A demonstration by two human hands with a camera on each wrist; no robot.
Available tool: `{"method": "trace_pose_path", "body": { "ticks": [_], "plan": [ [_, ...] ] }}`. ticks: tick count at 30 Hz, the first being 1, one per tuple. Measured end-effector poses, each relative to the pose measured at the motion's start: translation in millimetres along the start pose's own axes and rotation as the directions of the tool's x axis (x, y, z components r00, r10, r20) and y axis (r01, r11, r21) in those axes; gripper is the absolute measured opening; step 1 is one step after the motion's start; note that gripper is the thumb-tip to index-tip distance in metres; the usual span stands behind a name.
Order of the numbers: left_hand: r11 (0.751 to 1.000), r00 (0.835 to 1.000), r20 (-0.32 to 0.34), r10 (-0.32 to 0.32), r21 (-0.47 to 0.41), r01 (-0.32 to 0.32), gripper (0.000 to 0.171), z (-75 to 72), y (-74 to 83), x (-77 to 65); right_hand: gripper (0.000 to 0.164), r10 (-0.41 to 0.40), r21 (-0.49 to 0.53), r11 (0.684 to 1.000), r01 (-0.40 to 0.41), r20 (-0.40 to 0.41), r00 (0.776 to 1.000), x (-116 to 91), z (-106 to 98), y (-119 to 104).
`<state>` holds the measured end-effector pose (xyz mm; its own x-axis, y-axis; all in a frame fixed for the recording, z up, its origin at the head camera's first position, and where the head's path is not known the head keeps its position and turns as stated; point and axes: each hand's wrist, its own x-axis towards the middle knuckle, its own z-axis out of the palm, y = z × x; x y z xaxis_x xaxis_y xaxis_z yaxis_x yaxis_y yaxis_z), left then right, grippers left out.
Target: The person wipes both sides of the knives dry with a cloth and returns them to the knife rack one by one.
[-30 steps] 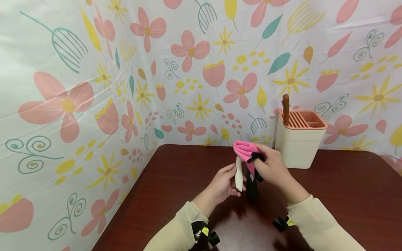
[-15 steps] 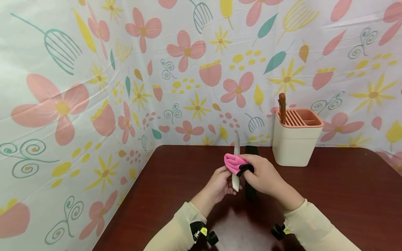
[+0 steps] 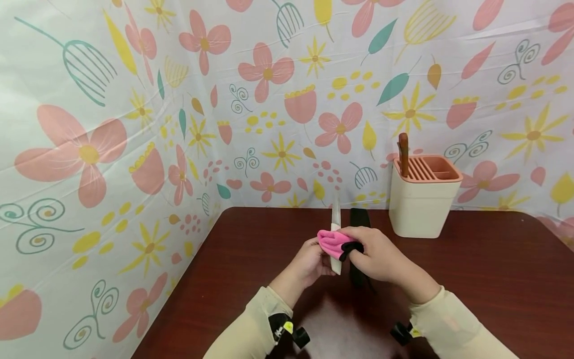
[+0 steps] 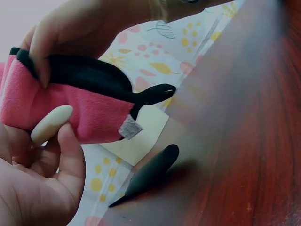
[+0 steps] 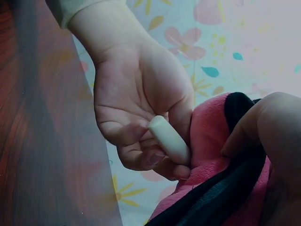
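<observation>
- The left grip is holding the knife by its white handle, fingers and thumb closing round it, above the surface.
- The knife's long axis is running from the near edge toward the far edge of the surface, with the blade pointing toward that far edge.
- The right grip is pinching the pink cloth by its black border, while the knife is lying just to the left of those fingers; the left grip is nearer to the handle's end.
- The cloth is crossing the handle below the blade; whether it is wrapping right round, I cannot tell from these angles (a black loop and a grey tag are showing at one end).
- A long black strip is resting on the surface just right of the knife, its length pointing toward the far edge, partly hidden by the right grip.
- The cream holder is standing by the far edge, toward the far right corner; a brown handle is rising from the left end of its slotted orange top.
</observation>
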<state>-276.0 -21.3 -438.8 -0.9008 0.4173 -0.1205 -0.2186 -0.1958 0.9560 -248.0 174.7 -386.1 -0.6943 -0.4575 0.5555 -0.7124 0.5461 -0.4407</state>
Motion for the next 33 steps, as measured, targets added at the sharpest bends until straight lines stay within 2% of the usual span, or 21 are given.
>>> {"method": "trace_pose_path", "body": {
  "ticks": [6, 11, 22, 29, 33],
  "plan": [
    [0.998, 0.996, 0.071, -0.058, -0.005, 0.059, 0.028, -3.7, 0.9, 1.2, 0.042, -0.004, -0.006, 1.000, 0.005, 0.052, 0.999, -4.0, -1.8, 0.5],
    [0.995, 0.991, 0.088, -0.100, -0.002, 0.101, 0.028, -5.9, 1.2, 0.5, 0.044, -0.034, 0.030, 0.999, 0.032, 0.089, 0.995, -6.5, -4.2, 1.2],
    [0.995, 0.990, 0.102, -0.093, -0.027, 0.096, 0.033, -8.9, 0.7, 2.6, 0.046, -0.126, 0.138, 0.985, 0.100, 0.202, 0.971, -6.5, -12.2, -3.5],
    [0.994, 0.986, 0.134, -0.095, -0.038, 0.101, 0.041, -10.6, 0.8, 1.8, 0.046, -0.115, 0.133, 0.988, 0.080, 0.283, 0.952, -6.8, -17.2, -11.3],
    [0.996, 0.991, 0.096, -0.090, -0.014, 0.092, 0.043, -11.5, 1.3, 1.1, 0.047, -0.102, 0.153, 0.987, 0.053, 0.335, 0.937, -6.6, -19.9, -15.8]
  ]
}}
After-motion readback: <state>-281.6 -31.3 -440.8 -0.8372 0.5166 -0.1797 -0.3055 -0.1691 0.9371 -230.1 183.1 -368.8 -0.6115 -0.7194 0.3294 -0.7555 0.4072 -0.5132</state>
